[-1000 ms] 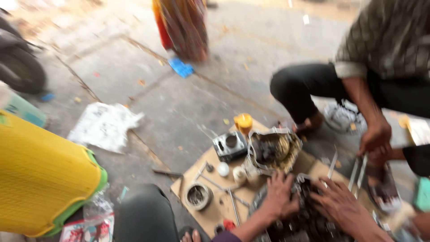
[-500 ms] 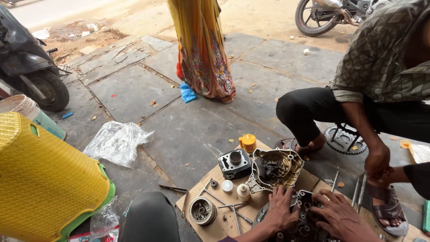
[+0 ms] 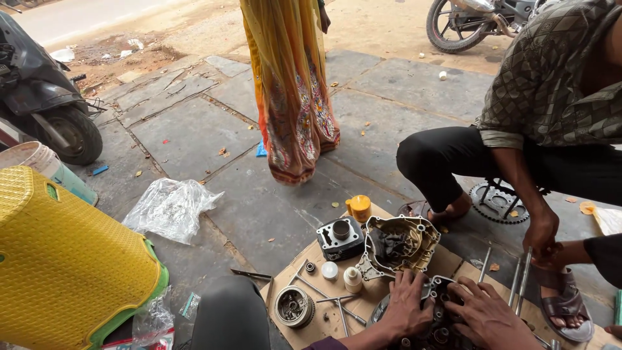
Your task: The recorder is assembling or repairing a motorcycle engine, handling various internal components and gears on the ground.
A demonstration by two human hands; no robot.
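Roadside repair spot, engine parts [image 3: 395,243] on cardboard [image 3: 304,330], parked motorcycle [image 3: 479,19], paved ground [image 3: 188,129]

Both of the person's hands rest side by side on the dark metal engine case [image 3: 435,310] at the near edge of the flat brown cardboard sheet [image 3: 453,262], left hand [image 3: 408,303] left of right hand [image 3: 487,316]. Just behind them lies the open metal engine cover [image 3: 396,245], with the black finned cylinder block [image 3: 340,237] to its left and the small orange-capped bottle [image 3: 359,207] behind both. Left of the hands, on the cardboard, sits the round metal clutch drum [image 3: 293,306]. Long steel rods [image 3: 519,279] lie to the right, beside the squatting co-worker's hand [image 3: 541,233]. Far left stands the yellow woven plastic basket [image 3: 61,259], a crumpled clear plastic bag [image 3: 170,207] behind it.
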